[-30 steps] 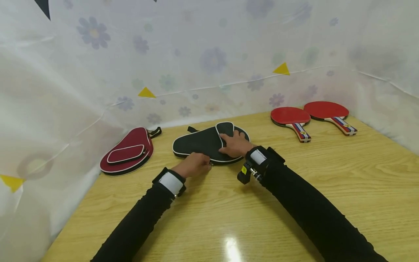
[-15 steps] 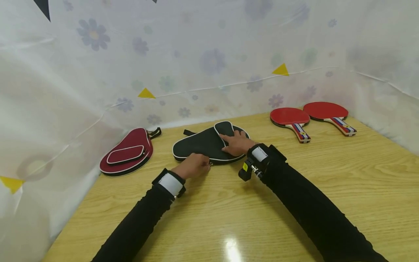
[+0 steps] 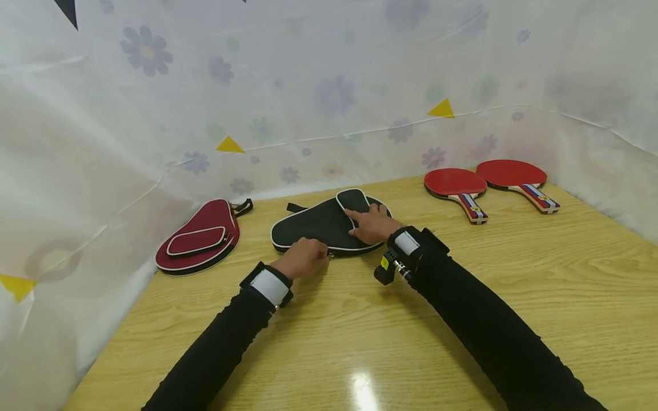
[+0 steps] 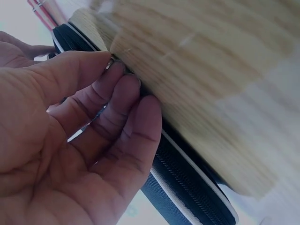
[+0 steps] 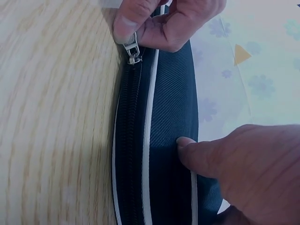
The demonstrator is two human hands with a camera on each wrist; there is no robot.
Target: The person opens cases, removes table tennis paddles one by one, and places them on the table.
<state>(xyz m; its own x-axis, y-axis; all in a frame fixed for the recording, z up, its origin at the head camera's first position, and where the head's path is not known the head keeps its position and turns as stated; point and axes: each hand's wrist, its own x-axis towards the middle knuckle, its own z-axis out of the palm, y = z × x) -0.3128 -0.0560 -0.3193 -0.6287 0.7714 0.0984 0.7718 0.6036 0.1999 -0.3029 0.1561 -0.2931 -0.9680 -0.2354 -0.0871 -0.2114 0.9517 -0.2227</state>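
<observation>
A dark green, white-piped paddle case [image 3: 313, 225] lies on the wooden table in the head view. My left hand [image 3: 303, 258] is at its near edge. In the right wrist view, the thumb and finger of that hand pinch a metal zipper pull [image 5: 132, 48]. Below the pull, the zipper teeth [image 5: 129, 108] run closed along the side. My right hand [image 3: 374, 224] rests spread on the case's wide end, across the pocket [image 3: 353, 201]. Its thumb [image 5: 192, 152] presses the fabric. The left wrist view shows the left fingers [image 4: 147, 117] curled against the zippered side.
A dark red paddle case [image 3: 200, 237] with a small pocket lies to the left. Two red table tennis paddles [image 3: 454, 181] [image 3: 511, 172] lie at the back right, close together. A white flower-patterned sheet [image 3: 308, 103] hangs behind the table [image 3: 329, 342].
The dark case has turned very slightly, its black strap shifting a little left. My right hand has moved slightly right with it; the left hand keeps its pinch in nearly the same spot.
</observation>
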